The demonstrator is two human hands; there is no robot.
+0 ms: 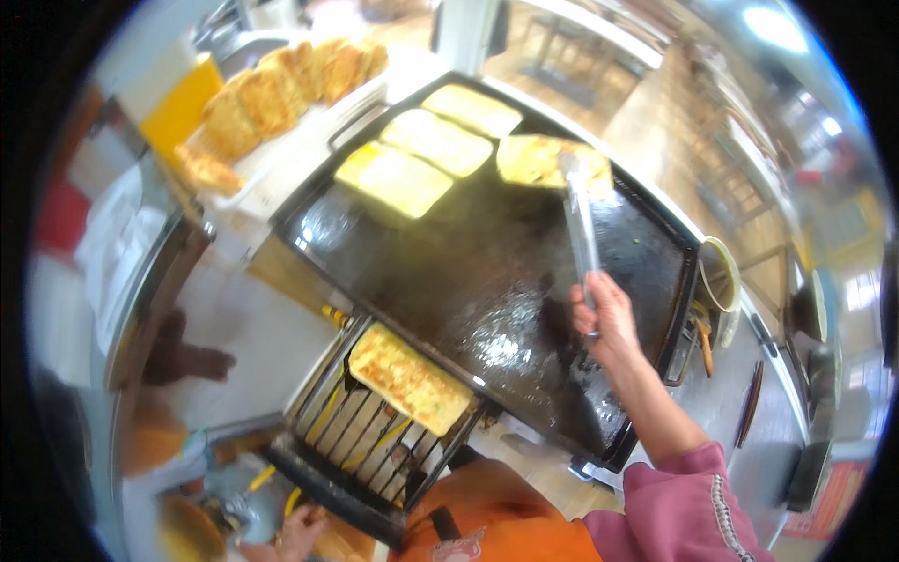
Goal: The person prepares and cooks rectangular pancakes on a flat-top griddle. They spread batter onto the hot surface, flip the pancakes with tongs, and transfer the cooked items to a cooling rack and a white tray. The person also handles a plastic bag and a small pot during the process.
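Note:
My right hand (605, 312) grips metal tongs (581, 218) above the right part of a black griddle (449, 260). The tongs' far end lies over a browned rectangular flatbread (530, 160) near the griddle's back edge; whether they pinch it cannot be told. Three paler flatbreads (397, 179) lie side by side at the back left. Below the griddle's front edge, a browned flatbread (411, 379) rests on a pulled-out wire rack (351, 428). Near the rack's black front bar, at the picture's bottom, is what seems to be my left hand (302, 530), partly cut off, its grip unclear.
A white tray (270, 172) holds several golden-brown breads (263, 102) beyond the griddle's left edge. Off its right corner stand a round container (720, 274) and a wooden-handled tool (704, 348). Dark chopsticks (750, 404) lie on the metal counter (723, 442).

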